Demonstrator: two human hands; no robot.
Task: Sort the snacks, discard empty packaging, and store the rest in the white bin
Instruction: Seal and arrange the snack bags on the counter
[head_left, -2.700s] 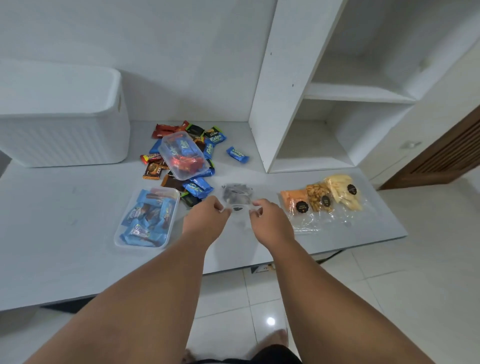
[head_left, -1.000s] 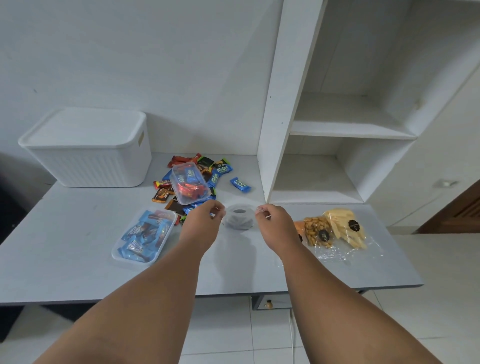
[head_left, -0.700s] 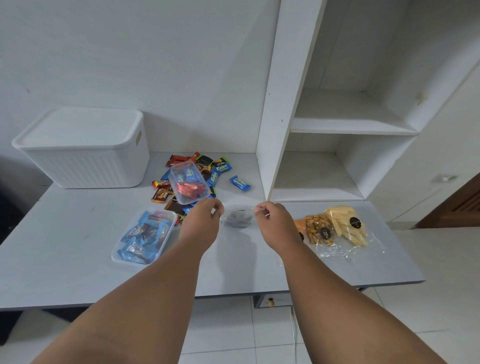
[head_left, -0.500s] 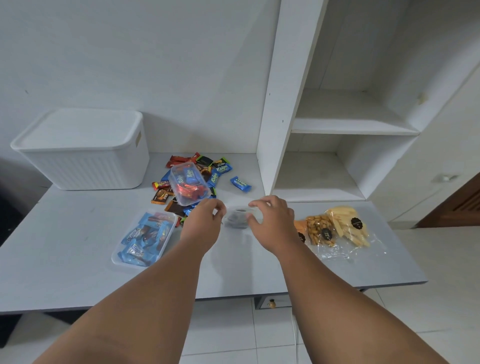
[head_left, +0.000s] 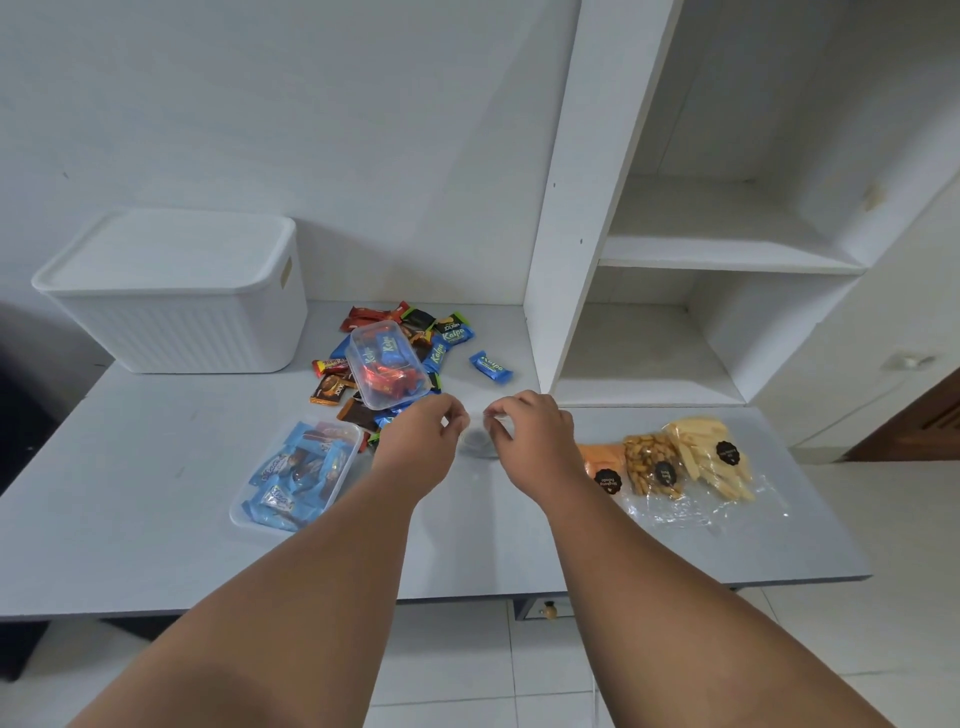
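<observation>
Both forearms are reaching out from the bottom of the view over the grey table (head_left: 156, 519), converging near its middle. The left hand (head_left: 418, 447) and the right hand (head_left: 532, 441) are hanging knuckles-up, fingertips turning in towards each other. Each is pinching a top corner of a small clear bag (head_left: 475, 444) between thumb and forefinger. The bag is hanging between them low over the table, and whether it is touching I cannot tell. Holding it by both corners is probably letting the person stretch it out and check it. It is looking empty, which would make it rubbish, though it is too faint to be sure.

Just left, a clear tub (head_left: 296, 480) is holding blue-wrapped snacks, apparently one sorted kind. To the right, three snack bags (head_left: 654, 470) are lying side by side. Farther back, a second tub (head_left: 387, 364) is sitting on a heap of loose wrapped snacks (head_left: 447, 332), seemingly awaiting sorting. At the far left the white bin (head_left: 171, 322) is standing with its lid on, well apart from the hands. A shelf unit (head_left: 675, 260) is rising at the back right.
</observation>
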